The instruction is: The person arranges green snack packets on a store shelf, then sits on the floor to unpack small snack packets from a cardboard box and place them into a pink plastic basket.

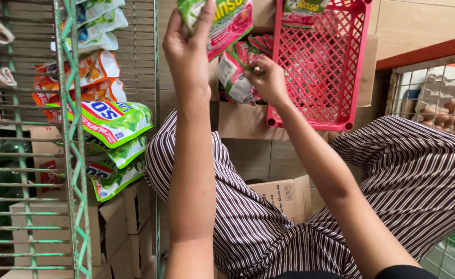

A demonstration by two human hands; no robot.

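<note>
A green and pink detergent pouch (222,20) is held at the top centre by the left hand (186,51). Smaller green and pink sachets (235,75) are gripped by the right hand (269,80), beside a pink basket (323,67). Green, white and orange pouches (108,121) are hung on the green wire rack (72,155) at left. Brown cartons (287,196) are stacked below.

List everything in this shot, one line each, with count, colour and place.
sachet strip: one bunch, green and pink, centre top, in the right hand
large pouch: one, green and pink, top centre, in the left hand
plastic basket: one, pink, upper right
hanging pouches: several, green, orange and white, on the left wire rack
cardboard boxes: several, brown, below
eggs: several, brown, right edge
left hand: raised
right hand: at the basket
</note>
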